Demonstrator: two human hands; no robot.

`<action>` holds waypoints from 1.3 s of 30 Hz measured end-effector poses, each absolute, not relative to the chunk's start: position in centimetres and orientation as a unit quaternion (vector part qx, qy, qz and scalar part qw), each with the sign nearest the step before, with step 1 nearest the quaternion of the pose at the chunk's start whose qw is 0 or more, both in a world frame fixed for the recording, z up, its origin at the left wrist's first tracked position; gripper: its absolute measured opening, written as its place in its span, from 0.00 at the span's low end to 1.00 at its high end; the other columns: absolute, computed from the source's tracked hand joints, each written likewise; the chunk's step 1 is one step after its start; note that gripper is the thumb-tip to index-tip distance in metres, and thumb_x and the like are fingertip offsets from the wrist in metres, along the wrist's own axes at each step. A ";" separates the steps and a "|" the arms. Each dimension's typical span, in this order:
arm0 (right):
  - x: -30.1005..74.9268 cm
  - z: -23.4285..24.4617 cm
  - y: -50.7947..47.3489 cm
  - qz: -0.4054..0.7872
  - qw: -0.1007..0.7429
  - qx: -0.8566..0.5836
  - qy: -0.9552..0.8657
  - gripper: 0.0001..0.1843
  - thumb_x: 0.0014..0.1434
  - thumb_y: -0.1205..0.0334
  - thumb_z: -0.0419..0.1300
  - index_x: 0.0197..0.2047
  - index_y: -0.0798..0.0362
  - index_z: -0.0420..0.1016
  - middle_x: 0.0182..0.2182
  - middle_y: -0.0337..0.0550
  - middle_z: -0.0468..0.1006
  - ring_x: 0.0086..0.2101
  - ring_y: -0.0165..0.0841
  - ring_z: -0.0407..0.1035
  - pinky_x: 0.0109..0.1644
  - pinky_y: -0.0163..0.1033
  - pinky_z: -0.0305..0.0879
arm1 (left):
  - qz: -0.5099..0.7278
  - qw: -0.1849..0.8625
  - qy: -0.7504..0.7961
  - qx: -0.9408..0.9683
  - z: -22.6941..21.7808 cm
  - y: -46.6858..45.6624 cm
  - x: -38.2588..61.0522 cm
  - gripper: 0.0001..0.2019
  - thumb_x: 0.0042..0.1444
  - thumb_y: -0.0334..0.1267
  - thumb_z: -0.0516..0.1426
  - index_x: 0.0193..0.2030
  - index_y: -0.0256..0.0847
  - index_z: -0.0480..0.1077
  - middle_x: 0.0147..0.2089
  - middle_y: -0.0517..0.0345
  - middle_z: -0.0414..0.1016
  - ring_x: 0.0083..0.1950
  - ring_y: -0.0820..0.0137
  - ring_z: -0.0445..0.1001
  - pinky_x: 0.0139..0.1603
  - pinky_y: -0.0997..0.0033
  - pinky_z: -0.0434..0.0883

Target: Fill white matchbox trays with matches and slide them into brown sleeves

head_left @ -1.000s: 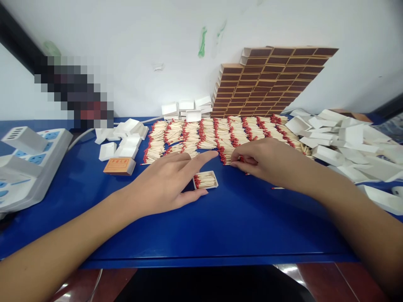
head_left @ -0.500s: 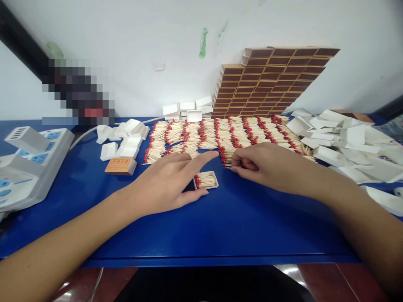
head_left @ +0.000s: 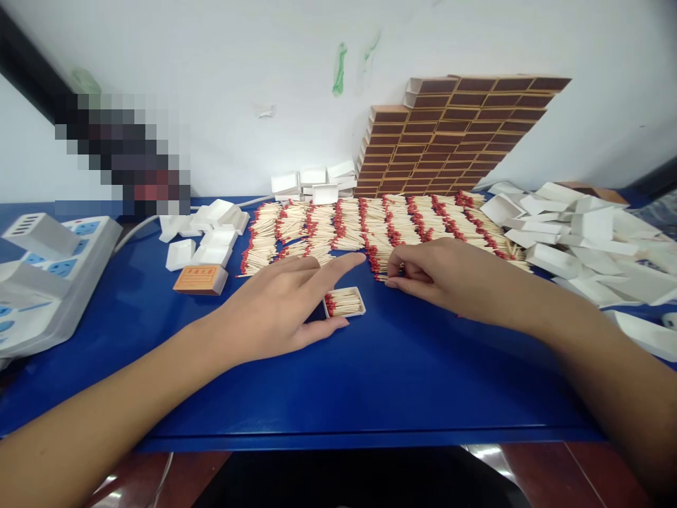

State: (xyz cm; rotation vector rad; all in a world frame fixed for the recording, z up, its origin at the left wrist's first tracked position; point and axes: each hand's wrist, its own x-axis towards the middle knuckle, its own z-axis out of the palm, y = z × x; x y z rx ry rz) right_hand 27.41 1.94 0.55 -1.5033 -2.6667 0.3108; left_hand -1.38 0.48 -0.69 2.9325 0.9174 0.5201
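Observation:
My left hand [head_left: 288, 303] rests on the table with thumb and index finger spread around a white matchbox tray [head_left: 362, 302]. Red-headed matches [head_left: 343, 303] lie in this tray, heads to the left. The thumb runs along its near edge; the index finger stretches past its far side without closing on it. At the near edge of the spread matches [head_left: 378, 257], my right hand [head_left: 431, 271] is closed in a pinch, with match ends by the thumb tip. Its fingers hide most of what they hold.
Stacked matchboxes [head_left: 423, 149] stand against the wall. White trays lie heaped at the right [head_left: 597, 240] and in a smaller group at the left [head_left: 214, 236], beside an orange-labelled matchbox [head_left: 201, 279]. A power strip [head_left: 89, 275] sits at the far left.
Both hands keep almost the same pose and place. The whole view has shifted slightly; the tray and spread matches look the same.

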 end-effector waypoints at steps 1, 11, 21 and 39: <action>27.4 0.6 1.9 0.100 0.034 -0.488 -0.867 0.12 0.70 0.53 0.56 0.39 0.48 0.75 0.31 0.42 0.81 0.31 0.36 0.73 0.32 0.38 0.57 | 0.168 0.014 0.295 0.941 -0.7 0.5 -1.4 0.33 0.66 0.44 0.63 0.74 0.43 0.56 0.49 0.54 0.82 0.52 0.59 0.80 0.53 0.61 0.75; 27.2 0.6 1.9 0.105 0.025 -0.488 -0.866 0.15 0.71 0.51 0.56 0.37 0.49 0.75 0.30 0.42 0.81 0.30 0.35 0.72 0.33 0.38 0.57 | 0.167 0.015 0.297 0.940 -0.4 0.4 -1.3 0.34 0.66 0.43 0.63 0.74 0.42 0.56 0.49 0.53 0.82 0.52 0.59 0.80 0.53 0.60 0.75; 27.8 0.7 1.8 0.147 0.025 -0.476 -0.867 0.13 0.71 0.53 0.55 0.39 0.48 0.76 0.32 0.42 0.82 0.31 0.36 0.74 0.33 0.38 0.60 | 0.166 0.013 0.294 0.941 -0.6 0.5 -1.3 0.33 0.67 0.44 0.62 0.74 0.42 0.56 0.48 0.53 0.82 0.51 0.59 0.80 0.52 0.62 0.75; 23.5 0.5 -1.2 0.097 0.082 -0.418 -0.900 0.11 0.74 0.56 0.55 0.41 0.52 0.72 0.31 0.43 0.82 0.29 0.36 0.75 0.31 0.37 0.55 | 0.186 0.043 0.275 0.942 -1.1 0.2 -0.8 0.32 0.69 0.47 0.58 0.74 0.41 0.54 0.53 0.48 0.81 0.56 0.58 0.79 0.57 0.58 0.75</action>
